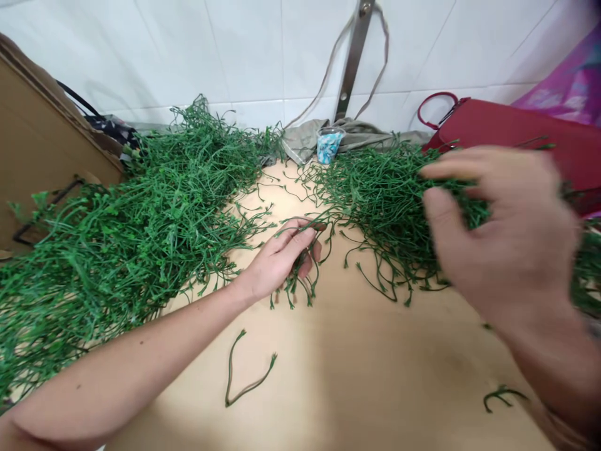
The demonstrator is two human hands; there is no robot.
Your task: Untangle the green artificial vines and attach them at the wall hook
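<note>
Although its individual stems overlap too closely to count, the small bunch of green stems (pixel 295 282) lies across the left hand (pixel 277 260), above the middle of the worktop (pixel 357 363). Long axis: roughly from the far right, beyond the fingertips, back toward the wearer, with forked ends drooping below the palm. The left hand is partly closed, thumb pressed over the bunch, fingers curled beneath. The right heap (pixel 385 197) is just beyond and to the right of the bunch; the left heap (pixel 173 207) lies on the opposite side. Nearer to the right heap is the right hand (pixel 511 232), raised, thumb and fingers parted; it is motion-blurred, nothing is visible in its grasp, and contact with the stems cannot be told. Nearer the wearer, a bent stem (pixel 227 403) lies apart, its two forked ends pointing away.
</note>
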